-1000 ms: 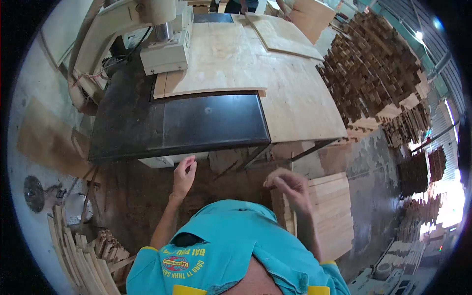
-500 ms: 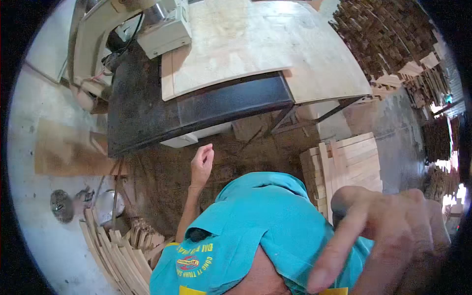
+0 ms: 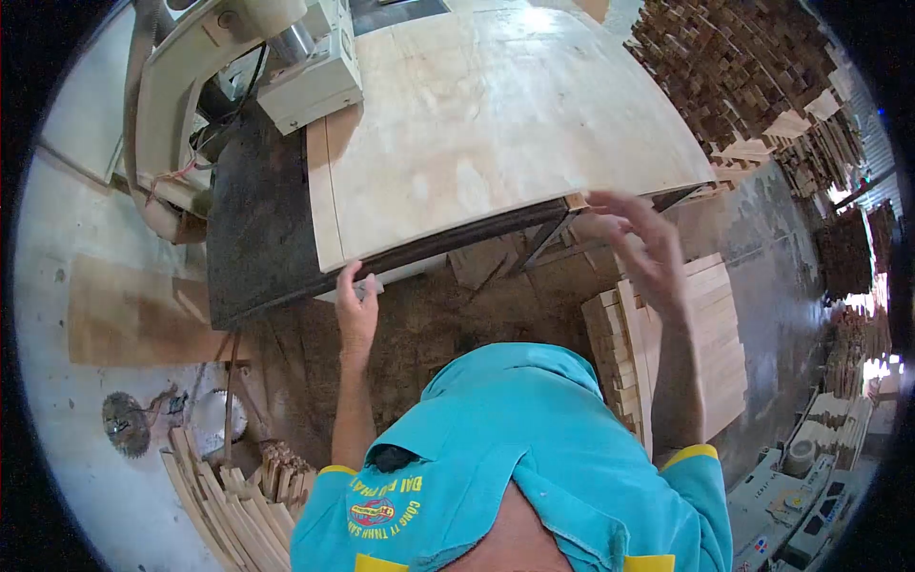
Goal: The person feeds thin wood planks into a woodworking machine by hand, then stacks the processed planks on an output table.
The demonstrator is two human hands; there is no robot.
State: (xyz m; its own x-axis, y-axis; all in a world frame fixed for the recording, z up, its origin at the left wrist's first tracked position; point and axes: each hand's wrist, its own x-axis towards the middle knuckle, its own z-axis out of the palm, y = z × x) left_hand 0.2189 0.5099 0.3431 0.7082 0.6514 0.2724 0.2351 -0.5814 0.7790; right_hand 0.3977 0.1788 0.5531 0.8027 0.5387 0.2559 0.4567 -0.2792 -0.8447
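Observation:
A large pale plywood sheet (image 3: 496,124) lies on the dark machine table (image 3: 257,200), its near edge close to the table's front. My left hand (image 3: 356,310) is at the sheet's near left corner, thumb and fingers apart, fingertips at or just touching the edge. My right hand (image 3: 648,253) is raised by the right end of the table front, fingers spread and partly curled, slightly blurred. Nothing shows in either hand. Behind the left part of the sheet stands the cream machine head (image 3: 315,76) with its curved arm (image 3: 172,105).
A stack of pale wood pieces (image 3: 701,334) stands on the floor below my right hand. Wood strips (image 3: 229,505) lean at lower left, near round saw blades (image 3: 126,424). Tall timber piles (image 3: 743,67) rise at far right. A grey-white machine (image 3: 791,505) is at lower right.
The plywood sheet has slid toward me, covering more of the dark table front. My left hand has risen to its edge; my right hand has moved from near the camera to the table's right side.

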